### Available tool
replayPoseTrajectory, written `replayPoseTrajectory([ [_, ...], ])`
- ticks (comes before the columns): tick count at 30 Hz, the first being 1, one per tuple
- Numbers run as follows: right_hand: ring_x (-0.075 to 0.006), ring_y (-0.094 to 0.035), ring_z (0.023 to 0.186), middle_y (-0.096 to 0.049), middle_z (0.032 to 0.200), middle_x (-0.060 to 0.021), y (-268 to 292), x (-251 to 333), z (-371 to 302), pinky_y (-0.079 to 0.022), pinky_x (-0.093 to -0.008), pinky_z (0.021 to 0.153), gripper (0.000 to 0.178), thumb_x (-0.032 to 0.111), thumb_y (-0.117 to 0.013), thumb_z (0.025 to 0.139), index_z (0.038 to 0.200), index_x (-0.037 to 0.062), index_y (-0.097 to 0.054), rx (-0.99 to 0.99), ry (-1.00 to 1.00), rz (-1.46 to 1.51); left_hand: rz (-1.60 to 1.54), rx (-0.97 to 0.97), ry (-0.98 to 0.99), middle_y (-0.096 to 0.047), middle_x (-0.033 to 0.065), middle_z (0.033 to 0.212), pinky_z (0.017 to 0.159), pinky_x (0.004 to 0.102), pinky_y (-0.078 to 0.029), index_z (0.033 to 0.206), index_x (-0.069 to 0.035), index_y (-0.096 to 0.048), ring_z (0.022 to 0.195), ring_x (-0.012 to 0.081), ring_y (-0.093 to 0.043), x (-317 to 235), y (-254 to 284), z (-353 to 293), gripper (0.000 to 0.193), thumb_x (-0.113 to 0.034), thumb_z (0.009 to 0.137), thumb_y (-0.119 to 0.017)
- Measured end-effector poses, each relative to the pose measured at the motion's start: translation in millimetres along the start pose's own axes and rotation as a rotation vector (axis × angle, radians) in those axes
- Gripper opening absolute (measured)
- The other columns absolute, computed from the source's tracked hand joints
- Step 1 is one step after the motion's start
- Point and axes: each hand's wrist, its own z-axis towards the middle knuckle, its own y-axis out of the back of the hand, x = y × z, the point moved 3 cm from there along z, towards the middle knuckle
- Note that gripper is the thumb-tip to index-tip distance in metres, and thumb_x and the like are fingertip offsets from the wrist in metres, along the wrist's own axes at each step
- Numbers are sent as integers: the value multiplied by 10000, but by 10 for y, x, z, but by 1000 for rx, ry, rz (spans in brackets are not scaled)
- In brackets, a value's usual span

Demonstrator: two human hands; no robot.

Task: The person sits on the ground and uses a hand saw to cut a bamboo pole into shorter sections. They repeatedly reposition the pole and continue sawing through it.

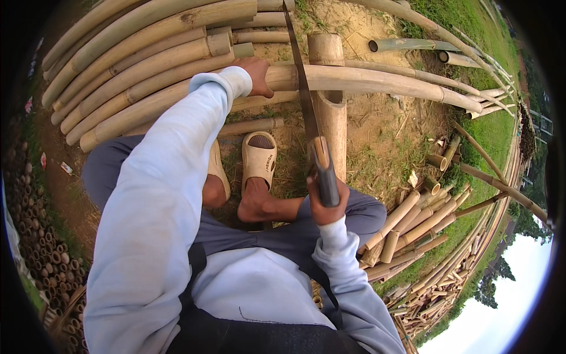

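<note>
A long bamboo pole (377, 80) lies crosswise in front of me, resting in a notch of a thicker bamboo post (333, 127). My left hand (254, 75) is wrapped over the pole, left of the post. In my right hand (327, 203) is the dark handle of a hand saw (305, 97). Its long blade points away from me and crosses the pole just left of the post. Whether the teeth have cut into the bamboo, I cannot tell.
Thick bamboo poles (147, 65) are stacked at the left. Short cut bamboo pieces (407, 227) are heaped at my right, with a larger pile of offcuts (439, 295) beyond. More poles (407, 45) lie on the grass. My sandalled feet (258, 159) are below the pole.
</note>
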Motion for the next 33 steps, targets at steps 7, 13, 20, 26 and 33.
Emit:
replayPoseTrajectory([
  [7, -114, -586, 759, -679, 827, -70, -58, 54, 1, -507, -302, 720, 202, 68, -749, 916, 1086, -19, -683, 16, 14, 24, -1, 28, 9, -666, 265, 1286, 1069, 460, -494, 1339, 15, -630, 1212, 400, -637, 58, 107, 13, 838, -481, 686, -804],
  [13, -257, -758, 929, -753, 978, -175, 439, 464, -1287, -552, -333, 859, 332, -17, -722, 858, 1188, -30, -701, 123, -136, -230, -1, 88, 28, -674, 278, 1258, 1028, 464, -518, 1336, 20, -638, 1185, 409, -650, 31, 19, -21, 823, -467, 693, -808],
  [20, -116, -538, 667, -611, 708, -78, -405, 348, 1120, -468, -325, 625, 130, 68, -737, 904, 936, -26, -653, 20, 38, 15, -50, -19, -21, -708, 278, 1171, 987, 471, -535, 1209, 24, -688, 1097, 411, -687, 24, 29, 55, 712, -439, 684, -823],
  [26, -108, -567, 731, -639, 763, -47, -434, 134, 1047, -495, -299, 706, 133, 73, -752, 911, 971, -17, -673, 3, 89, 94, 68, -147, 8, -710, 234, 1172, 959, 473, -543, 1185, -15, -667, 1112, 382, -682, -60, 42, -98, 692, -437, 665, -841],
  [33, -100, -550, 709, -629, 750, -28, -483, 162, 1010, -479, -297, 661, 204, 144, -800, 919, 949, -7, -666, -50, 126, 60, 166, -362, -17, -723, 199, 1100, 918, 489, -560, 1178, -36, -575, 1048, 390, -709, -113, -208, -201, 552, -305, 771, -833],
])
